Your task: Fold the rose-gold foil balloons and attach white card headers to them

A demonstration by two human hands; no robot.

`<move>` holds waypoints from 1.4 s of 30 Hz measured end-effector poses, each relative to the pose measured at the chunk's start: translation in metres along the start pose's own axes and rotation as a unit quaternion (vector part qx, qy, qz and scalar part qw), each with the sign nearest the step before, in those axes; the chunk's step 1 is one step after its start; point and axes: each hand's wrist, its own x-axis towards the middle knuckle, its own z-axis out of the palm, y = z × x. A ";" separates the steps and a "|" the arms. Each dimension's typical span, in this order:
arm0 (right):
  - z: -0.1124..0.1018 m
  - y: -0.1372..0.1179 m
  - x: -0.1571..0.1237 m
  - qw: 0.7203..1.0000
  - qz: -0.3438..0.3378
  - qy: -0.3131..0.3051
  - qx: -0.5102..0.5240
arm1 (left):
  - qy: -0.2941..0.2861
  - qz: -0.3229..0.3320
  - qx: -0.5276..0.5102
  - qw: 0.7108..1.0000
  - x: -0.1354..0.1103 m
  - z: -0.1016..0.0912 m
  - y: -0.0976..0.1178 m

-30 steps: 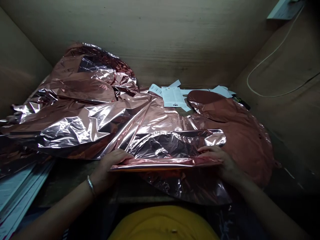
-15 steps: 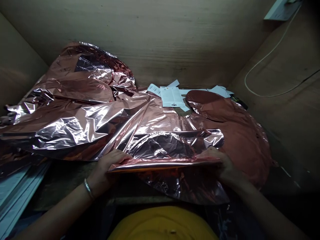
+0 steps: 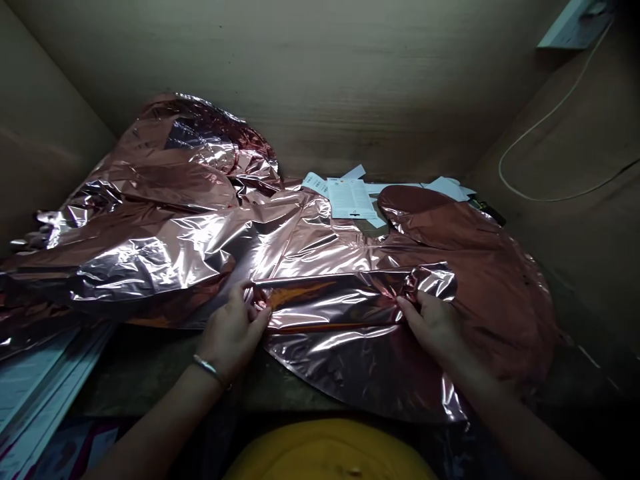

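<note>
A flat, uninflated rose-gold foil balloon [image 3: 340,303] lies folded across the middle, its rounded lower part hanging toward me. My left hand [image 3: 235,330], a bracelet at the wrist, pinches the left end of the folded band. At the band's right end, my right hand [image 3: 433,323] grips the foil between thumb and fingers. More shiny rose-gold foil balloons [image 3: 145,257] are heaped to the left. Matte-looking reddish foil [image 3: 505,300] spreads out on the right, beyond my right hand.
White printed cards [image 3: 350,198] lie at the back of the worktop, against a board wall [image 3: 320,87]. Stacked printed sheets [image 3: 45,380] stand at the lower left. A pale cable [image 3: 530,127] hangs from a white box [image 3: 575,27] at the upper right.
Both hands have moved from the near edge of the fold to its ends, a little closer together. The folded foil now lies flatter, with its band turned away from me.
</note>
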 end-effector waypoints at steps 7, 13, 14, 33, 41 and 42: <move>0.001 -0.004 0.001 0.996 -0.029 -0.012 -0.086 | 0.092 0.299 0.223 0.923 -0.002 0.008 0.042; -0.007 0.002 0.005 0.996 -0.038 -0.042 -0.063 | -0.091 0.468 0.162 0.864 0.027 0.055 0.070; -0.012 0.001 0.005 0.996 -0.040 -0.036 -0.066 | -0.099 0.459 0.163 0.868 0.031 0.060 0.069; 0.026 -0.033 0.022 0.962 -0.214 -0.084 -0.146 | -0.001 0.319 0.254 0.913 0.033 -0.011 0.023; 0.007 -0.048 0.011 0.958 -0.238 -0.077 -0.139 | -0.150 0.417 0.286 0.850 0.013 0.002 0.048; 0.004 -0.053 0.002 0.953 -0.270 -0.045 -0.126 | -0.151 0.395 0.284 0.860 0.005 0.002 0.049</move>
